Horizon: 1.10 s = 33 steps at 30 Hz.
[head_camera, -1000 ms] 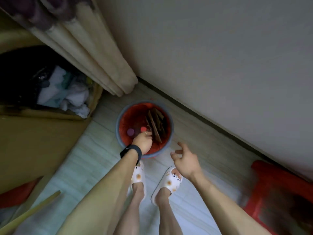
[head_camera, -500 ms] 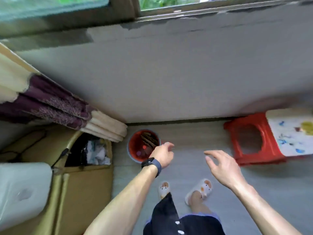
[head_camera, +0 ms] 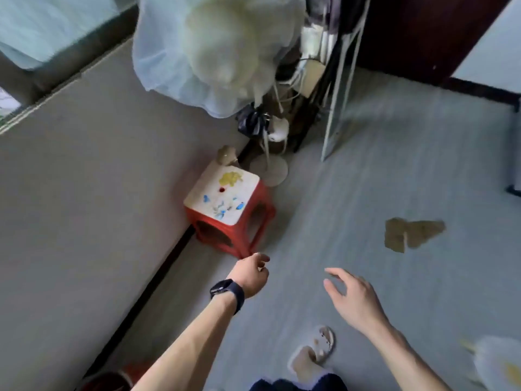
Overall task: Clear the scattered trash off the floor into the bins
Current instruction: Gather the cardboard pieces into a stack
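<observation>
Well apart from both hands, a torn, flat brown piece of cardboard (head_camera: 411, 234) lies on the pale grey floor (head_camera: 352, 198), off to the right and farther out than the fingers; nothing touches it. The right hand (head_camera: 352, 297) hangs above the floor with its fingers spread and relaxed, holding nothing; the left hand (head_camera: 251, 273) is loosely curled, also with nothing in it, and a dark wristwatch (head_camera: 227, 293) sits on its wrist. Just beyond the left hand stands a red plastic stool with a white patterned top (head_camera: 228, 201), set against the grey wall (head_camera: 84, 207); behind the stool a floor fan under a translucent pale cover (head_camera: 214, 52) rises. Below the hands a light slipper with a foot in it (head_camera: 321, 345) shows; a blurred white-and-yellow object (head_camera: 499, 365) lies at the lower right, too smeared to identify.
</observation>
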Available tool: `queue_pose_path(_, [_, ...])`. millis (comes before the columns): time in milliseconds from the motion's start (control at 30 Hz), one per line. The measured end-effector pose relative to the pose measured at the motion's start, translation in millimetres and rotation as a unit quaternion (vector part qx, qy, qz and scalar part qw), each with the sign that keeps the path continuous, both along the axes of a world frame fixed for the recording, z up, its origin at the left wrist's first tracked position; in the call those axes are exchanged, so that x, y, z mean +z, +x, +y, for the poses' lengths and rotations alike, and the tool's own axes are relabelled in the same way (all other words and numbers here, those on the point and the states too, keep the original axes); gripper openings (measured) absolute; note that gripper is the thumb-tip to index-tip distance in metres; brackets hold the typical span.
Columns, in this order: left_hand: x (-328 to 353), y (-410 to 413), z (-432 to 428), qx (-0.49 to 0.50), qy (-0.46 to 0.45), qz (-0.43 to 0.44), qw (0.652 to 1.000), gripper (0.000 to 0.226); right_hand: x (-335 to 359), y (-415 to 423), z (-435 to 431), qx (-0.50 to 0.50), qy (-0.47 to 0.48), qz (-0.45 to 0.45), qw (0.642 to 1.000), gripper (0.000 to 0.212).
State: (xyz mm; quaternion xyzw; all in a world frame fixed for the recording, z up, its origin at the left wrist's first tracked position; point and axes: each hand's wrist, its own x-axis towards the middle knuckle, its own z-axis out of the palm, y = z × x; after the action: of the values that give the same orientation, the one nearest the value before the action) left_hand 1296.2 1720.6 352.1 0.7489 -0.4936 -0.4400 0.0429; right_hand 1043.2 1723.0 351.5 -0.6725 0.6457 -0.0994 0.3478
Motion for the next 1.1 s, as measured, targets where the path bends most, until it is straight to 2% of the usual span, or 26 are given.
queue_pose_path(233, [2, -207, -145, -0.163, 0.025, 0.002, 0.986, 0.041, 9, -211, -76, -0.147, -0.002, 0.035, 0.988, 0.027])
queue_pose_path(467, [-4, -332, -245, -0.259, 0.056, 0.012, 0.964, 0.042, 4, -329, -136, -0.239, 0.029, 0.036, 0.97, 0.032])
queue_pose_path(667, [-39, -415, -351, -0.284, 0.066, 0.02, 0.956, 0.039, -28, -412, -224, -0.238, 0.091, 0.045, 0.966, 0.043])
queue_pose_path(767, [-62, -448, -410, -0.266, 0.105, 0.022, 0.958, 0.039, -48, -449, -280, -0.237, 0.107, 0.067, 0.963, 0.049])
queue_pose_path(933, [-97, -506, -502, -0.276, 0.156, -0.017, 0.948, 0.043, -75, -518, -379, -0.204, 0.151, 0.099, 0.962, 0.054])
queue_pose_path(1100, [-130, -551, -556, -0.285, 0.174, -0.053, 0.941, 0.042, -110, -579, -460, -0.176, 0.19, 0.107, 0.96, 0.055])
